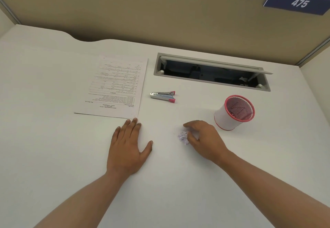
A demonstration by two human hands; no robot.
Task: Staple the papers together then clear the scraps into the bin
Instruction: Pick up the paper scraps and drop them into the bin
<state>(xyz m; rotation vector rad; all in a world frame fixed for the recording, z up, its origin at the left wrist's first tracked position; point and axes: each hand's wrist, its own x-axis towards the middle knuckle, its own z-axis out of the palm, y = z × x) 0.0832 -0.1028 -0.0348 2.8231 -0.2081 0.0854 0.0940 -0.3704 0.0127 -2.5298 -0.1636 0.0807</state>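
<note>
The scraps, a small heap near the middle of the desk, are touched at their right edge by the curled, loosely cupped fingers of the right hand, with the bin further right and slightly farther.

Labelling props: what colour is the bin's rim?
Pinkish red, on the bin with white sides; head view.

Left hand flat on white tabletop, fingertips touching papers. Right hand cupped over scraps. Stapler beyond both hands; bin beyond right hand.
</note>
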